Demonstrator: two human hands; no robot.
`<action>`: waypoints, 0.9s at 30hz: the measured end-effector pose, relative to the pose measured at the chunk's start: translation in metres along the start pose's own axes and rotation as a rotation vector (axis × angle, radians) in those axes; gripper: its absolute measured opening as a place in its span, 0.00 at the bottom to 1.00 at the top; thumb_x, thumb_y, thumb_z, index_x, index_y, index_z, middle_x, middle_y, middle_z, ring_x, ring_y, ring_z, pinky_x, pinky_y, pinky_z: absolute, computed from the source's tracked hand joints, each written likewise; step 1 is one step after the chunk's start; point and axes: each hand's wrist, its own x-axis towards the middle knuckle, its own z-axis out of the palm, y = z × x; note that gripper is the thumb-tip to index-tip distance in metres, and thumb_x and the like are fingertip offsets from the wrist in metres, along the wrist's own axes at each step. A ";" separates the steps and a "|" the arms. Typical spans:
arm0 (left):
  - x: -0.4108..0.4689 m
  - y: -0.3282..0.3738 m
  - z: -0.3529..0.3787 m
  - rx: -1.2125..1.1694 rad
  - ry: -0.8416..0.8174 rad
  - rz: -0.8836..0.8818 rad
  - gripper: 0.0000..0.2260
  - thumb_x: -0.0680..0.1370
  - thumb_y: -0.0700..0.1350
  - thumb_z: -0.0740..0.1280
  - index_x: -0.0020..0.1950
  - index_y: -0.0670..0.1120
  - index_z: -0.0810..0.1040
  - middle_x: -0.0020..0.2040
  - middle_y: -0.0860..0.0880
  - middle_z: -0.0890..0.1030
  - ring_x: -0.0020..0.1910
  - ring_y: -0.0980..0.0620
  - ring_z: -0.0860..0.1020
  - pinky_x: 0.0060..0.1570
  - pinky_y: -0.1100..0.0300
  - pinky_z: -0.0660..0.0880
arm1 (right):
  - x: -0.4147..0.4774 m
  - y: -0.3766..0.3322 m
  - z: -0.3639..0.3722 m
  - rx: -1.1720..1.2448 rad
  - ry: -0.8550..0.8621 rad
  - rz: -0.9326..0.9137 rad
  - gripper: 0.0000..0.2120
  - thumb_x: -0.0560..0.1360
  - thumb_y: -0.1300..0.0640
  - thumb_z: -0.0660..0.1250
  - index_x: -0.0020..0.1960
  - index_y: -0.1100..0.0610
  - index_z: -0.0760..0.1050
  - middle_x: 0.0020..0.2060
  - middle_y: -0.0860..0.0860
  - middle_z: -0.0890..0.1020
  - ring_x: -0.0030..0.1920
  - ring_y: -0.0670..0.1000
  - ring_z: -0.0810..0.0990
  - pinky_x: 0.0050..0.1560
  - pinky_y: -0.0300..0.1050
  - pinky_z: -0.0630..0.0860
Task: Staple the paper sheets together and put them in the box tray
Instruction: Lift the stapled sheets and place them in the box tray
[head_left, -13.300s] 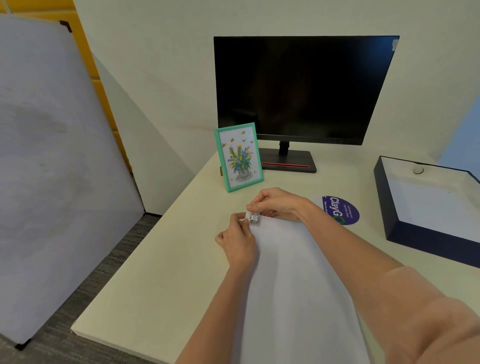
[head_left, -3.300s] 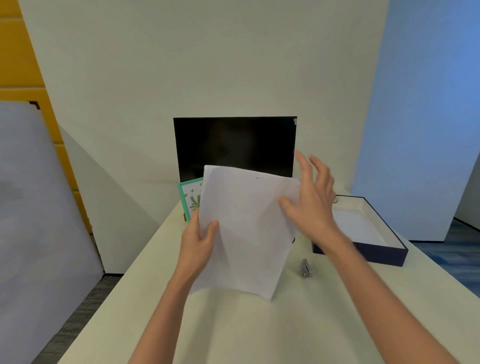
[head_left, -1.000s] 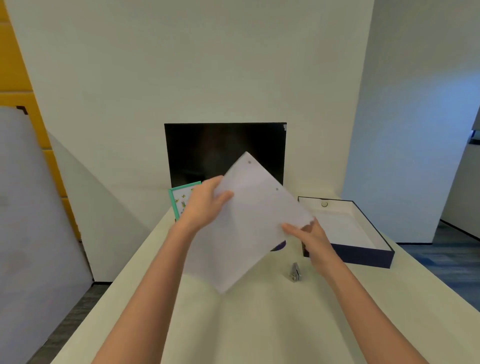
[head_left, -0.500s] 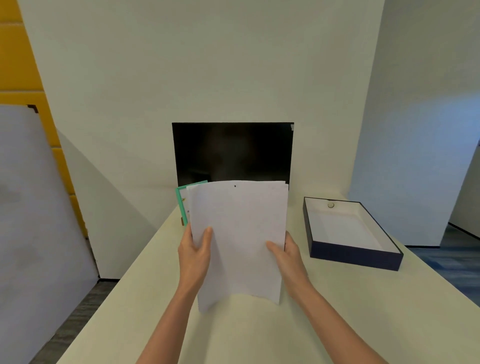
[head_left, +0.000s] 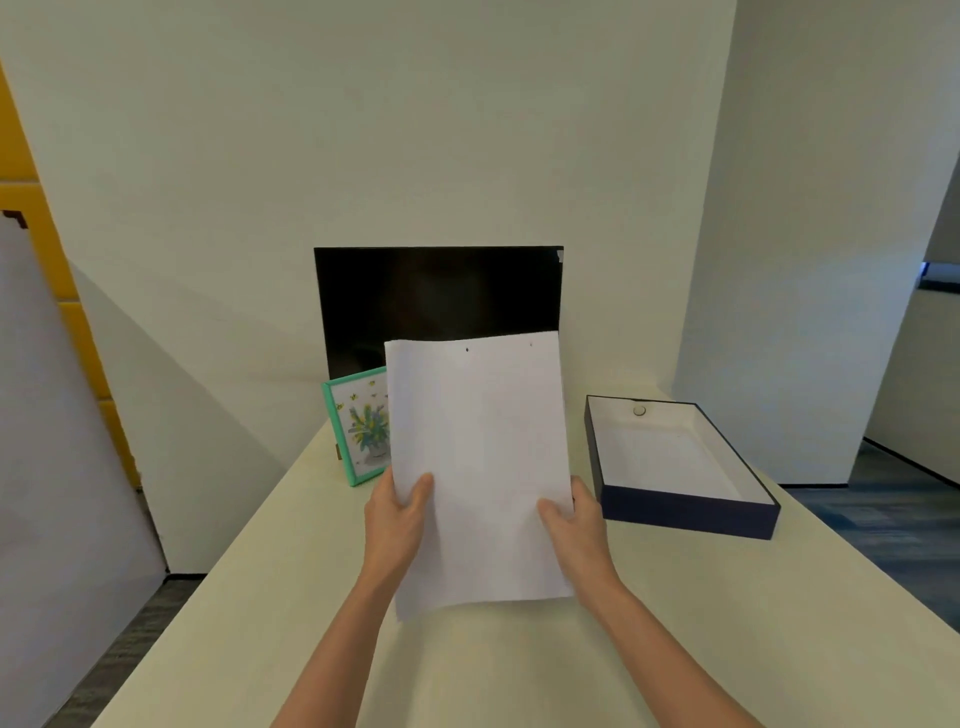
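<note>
I hold the white paper sheets (head_left: 480, 467) upright above the desk, between me and the monitor. My left hand (head_left: 397, 525) grips their left edge, thumb on the front. My right hand (head_left: 574, 525) grips the right edge the same way. Two small dark marks show near the top edge of the sheets. The dark blue box tray (head_left: 680, 512) with a white inside lies on the desk to the right of the sheets, with a small round thing at its far end. The stapler is hidden behind the sheets.
A black monitor (head_left: 439, 296) stands at the back of the cream desk (head_left: 519, 665). A teal picture frame (head_left: 356, 426) with a flower drawing leans left of the sheets. A large white board (head_left: 52, 467) leans at the far left.
The sheets went from tilted to upright and square in both hands. My left hand dropped from the top corner to the left edge. The stapler is now hidden behind the paper.
</note>
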 end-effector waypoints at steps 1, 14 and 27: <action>0.005 0.007 0.011 0.009 -0.031 -0.008 0.17 0.79 0.44 0.65 0.68 0.45 0.72 0.59 0.50 0.78 0.57 0.49 0.77 0.56 0.55 0.73 | 0.008 -0.004 -0.010 -0.025 0.031 0.007 0.09 0.74 0.66 0.62 0.52 0.58 0.75 0.43 0.48 0.81 0.45 0.51 0.79 0.44 0.41 0.75; 0.030 0.031 0.211 0.227 -0.424 0.001 0.24 0.78 0.33 0.58 0.72 0.46 0.57 0.65 0.43 0.72 0.59 0.45 0.73 0.56 0.55 0.71 | 0.126 0.001 -0.165 -0.421 0.240 0.241 0.17 0.76 0.68 0.53 0.64 0.62 0.65 0.53 0.58 0.76 0.46 0.57 0.72 0.41 0.45 0.69; 0.094 -0.023 0.323 0.809 -0.440 0.214 0.13 0.78 0.35 0.60 0.52 0.49 0.80 0.54 0.51 0.80 0.56 0.51 0.76 0.61 0.54 0.59 | 0.236 0.061 -0.210 -0.679 0.252 0.295 0.15 0.76 0.71 0.56 0.62 0.64 0.66 0.59 0.62 0.75 0.51 0.58 0.74 0.50 0.47 0.70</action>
